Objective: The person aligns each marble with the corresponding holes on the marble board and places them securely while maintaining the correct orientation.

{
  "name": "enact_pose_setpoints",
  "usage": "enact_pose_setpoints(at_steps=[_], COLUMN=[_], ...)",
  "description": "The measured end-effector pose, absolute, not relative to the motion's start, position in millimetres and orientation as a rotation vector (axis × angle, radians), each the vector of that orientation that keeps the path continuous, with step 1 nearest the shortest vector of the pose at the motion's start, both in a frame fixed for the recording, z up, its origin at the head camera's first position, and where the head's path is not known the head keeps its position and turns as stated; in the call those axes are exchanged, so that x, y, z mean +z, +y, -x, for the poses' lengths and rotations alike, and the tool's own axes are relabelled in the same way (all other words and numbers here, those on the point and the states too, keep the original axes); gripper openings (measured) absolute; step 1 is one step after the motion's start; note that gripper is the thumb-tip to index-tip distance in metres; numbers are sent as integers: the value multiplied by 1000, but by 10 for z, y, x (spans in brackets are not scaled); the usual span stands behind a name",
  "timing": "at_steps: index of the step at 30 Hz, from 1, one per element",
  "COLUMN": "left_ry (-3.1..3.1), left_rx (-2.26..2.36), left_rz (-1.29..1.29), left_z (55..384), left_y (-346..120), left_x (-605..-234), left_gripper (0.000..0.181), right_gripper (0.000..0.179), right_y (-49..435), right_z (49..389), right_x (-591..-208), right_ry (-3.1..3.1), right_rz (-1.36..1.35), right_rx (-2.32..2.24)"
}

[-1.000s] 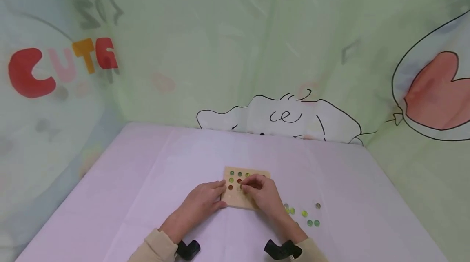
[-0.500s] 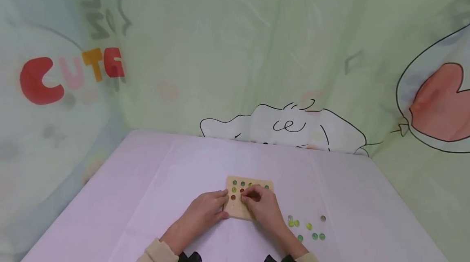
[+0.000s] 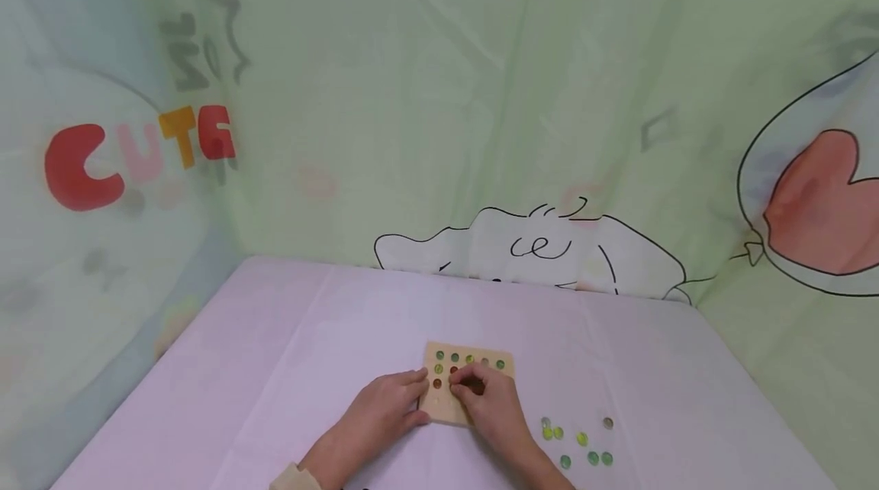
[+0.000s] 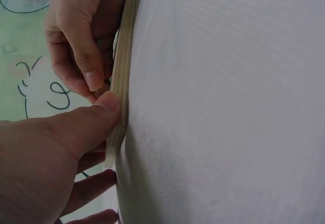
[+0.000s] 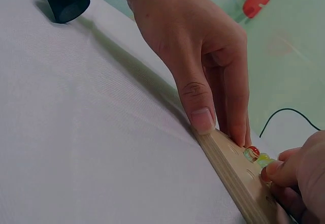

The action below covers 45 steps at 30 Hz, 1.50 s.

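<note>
A square wooden board (image 3: 449,415) with rows of hollows lies on the table, glass marbles sitting in several of them. My left hand (image 3: 387,407) holds its left side, thumb on the near edge and fingertips along the left edge. Over the board, my right hand (image 3: 491,402) pinches a reddish-brown marble (image 5: 265,175) between thumb and forefinger, right at a hollow; the fingers mostly cover it. Beside it in the right wrist view sit a red-and-clear marble (image 5: 251,153) and a yellow-green marble (image 5: 264,159). The right hand hides part of the board in the head view.
Several loose marbles, among them a yellow-green marble (image 3: 582,439) and a brownish marble (image 3: 607,423), lie on the pale table (image 3: 330,345) right of the board. Printed cloth walls (image 3: 412,93) stand behind and at both sides.
The head view has tilted up, so board, hands and marbles sit lower in it. Both hands keep nearly the same place on the board, the right one still pinching at the same spot.
</note>
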<state>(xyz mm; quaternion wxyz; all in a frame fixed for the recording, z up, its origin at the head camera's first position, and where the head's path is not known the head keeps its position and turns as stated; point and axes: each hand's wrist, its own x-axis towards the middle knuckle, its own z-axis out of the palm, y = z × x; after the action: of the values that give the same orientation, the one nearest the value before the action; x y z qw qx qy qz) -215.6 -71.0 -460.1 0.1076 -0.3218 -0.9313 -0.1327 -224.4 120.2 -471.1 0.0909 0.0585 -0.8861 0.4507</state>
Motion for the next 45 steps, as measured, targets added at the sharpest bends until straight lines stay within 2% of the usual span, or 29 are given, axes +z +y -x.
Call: enact_pose_setpoints(at_steps=[21, 28, 36, 45], left_ry=[-2702, -2699, -2666, -2703], left_rx=[-389, -404, -397, -409], left_rz=[978, 977, 979, 968], left_z=[2120, 2101, 2112, 2110], left_y=[-704, -710, -719, -712], left_x=[-4628, -4627, -4630, -4623], left_gripper=[47, 46, 47, 48], right_gripper=[12, 9, 25, 22], right_y=[1252, 1310, 1431, 1588], right_z=[2178, 2170, 2183, 2136], right_x=[-4678, -4598, -4459, -4405], right_ry=[-2662, -2639, -2438, -2445], right_rz=[-94, -11, 78, 129], right_rx=[1362, 1553, 2022, 1976])
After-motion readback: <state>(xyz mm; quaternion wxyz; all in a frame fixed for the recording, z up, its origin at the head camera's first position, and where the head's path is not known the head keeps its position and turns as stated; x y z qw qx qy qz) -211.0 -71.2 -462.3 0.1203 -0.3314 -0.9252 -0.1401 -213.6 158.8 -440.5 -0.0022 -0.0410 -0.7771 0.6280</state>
